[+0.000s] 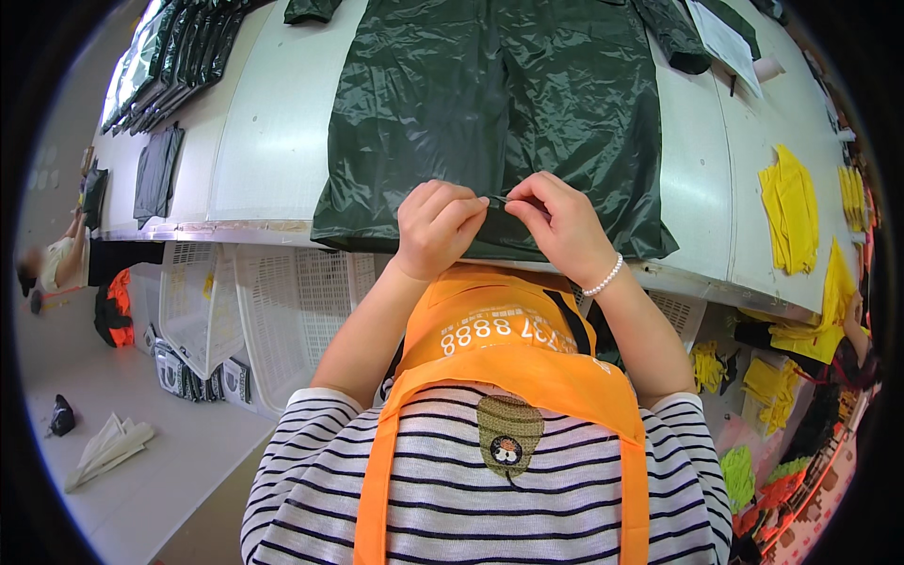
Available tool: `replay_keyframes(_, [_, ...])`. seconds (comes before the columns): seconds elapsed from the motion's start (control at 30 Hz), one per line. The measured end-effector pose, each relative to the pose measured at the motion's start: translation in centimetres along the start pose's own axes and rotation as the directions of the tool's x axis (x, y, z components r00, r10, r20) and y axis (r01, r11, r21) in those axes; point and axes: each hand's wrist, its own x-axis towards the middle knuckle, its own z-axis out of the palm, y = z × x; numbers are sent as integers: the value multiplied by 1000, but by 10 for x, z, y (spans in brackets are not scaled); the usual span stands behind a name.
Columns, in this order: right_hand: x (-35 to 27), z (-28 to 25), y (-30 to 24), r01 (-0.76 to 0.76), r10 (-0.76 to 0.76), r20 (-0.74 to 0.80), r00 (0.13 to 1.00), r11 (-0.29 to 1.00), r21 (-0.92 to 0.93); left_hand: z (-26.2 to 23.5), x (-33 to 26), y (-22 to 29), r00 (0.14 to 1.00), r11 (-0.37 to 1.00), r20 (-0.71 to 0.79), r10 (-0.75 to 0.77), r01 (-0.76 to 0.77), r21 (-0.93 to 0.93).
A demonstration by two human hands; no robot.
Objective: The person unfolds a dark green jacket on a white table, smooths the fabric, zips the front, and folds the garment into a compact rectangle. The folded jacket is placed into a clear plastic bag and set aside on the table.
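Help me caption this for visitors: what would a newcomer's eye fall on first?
Probably the bright orange apron at lower centre, over a black-and-white striped top. Just above it, the left hand and right hand pinch close together at a large, glossy dark green garment spread across the pale table. Yellow cloth stands out at the right.

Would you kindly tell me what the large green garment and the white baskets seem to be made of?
Green garment: perhaps coated fabric or plastic film, glossy, with bright highlights along its creases. White baskets: likely rigid, fairly matt plastic, judging by their regular perforated walls.
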Motion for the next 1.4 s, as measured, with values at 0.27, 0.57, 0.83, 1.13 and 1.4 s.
replay_keyframes(0.27, [-24,-62,136,-317,163,-426,890,893,-320,83,43,-11,819,977,558,-131,202,-68])
replay_keyframes(0.57, [-160,-31,138,-413,431,-30,902,838,-357,272,107,-95,825,894,482,-293,57,445])
replay_keyframes(0.83, [-204,-231,231,-560,719,-332,610,688,461,222,20,-42,658,810,548,-517,170,561])
replay_keyframes(1.13, [-48,-416,494,-764,403,-660,634,461,-452,56,-88,64,331,744,666,-668,314,590])
replay_keyframes(1.4, [46,-303,434,-500,496,-129,859,866,-1,104,-15,18,666,672,193,-721,602,431])
